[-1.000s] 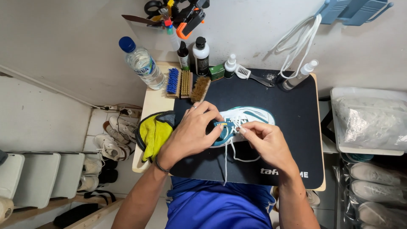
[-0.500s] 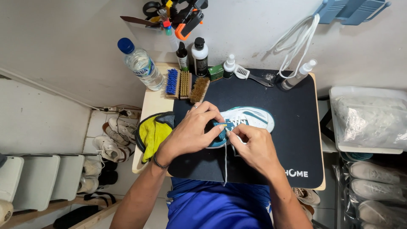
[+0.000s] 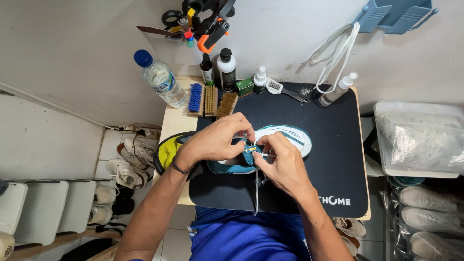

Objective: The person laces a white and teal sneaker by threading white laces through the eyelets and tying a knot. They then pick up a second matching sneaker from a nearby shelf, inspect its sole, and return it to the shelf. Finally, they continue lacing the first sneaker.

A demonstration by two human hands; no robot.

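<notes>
Both hands meet over a teal and white shoe (image 3: 285,137) lying on a black mat (image 3: 333,159) on the tabletop (image 3: 171,128). Its long axis runs left to right, the white sole edge and one end pointing out past the right hand (image 3: 282,164), the other end hidden under the left hand (image 3: 217,142). The left hand is curled over the shoe's upper, fingers bent and pinching near the tongue. The right hand's fingers are closed in a pinch on a white lace (image 3: 256,186) at the same spot, and a loose end of it hangs toward the person's blue shirt (image 3: 246,239). The upper is teal with a small yellow mark on the tongue. Beyond the hands stand brushes (image 3: 209,100), small bottles (image 3: 226,69) and a water bottle (image 3: 159,79). A yellow cloth (image 3: 169,151) lies just beside the left wrist.
</notes>
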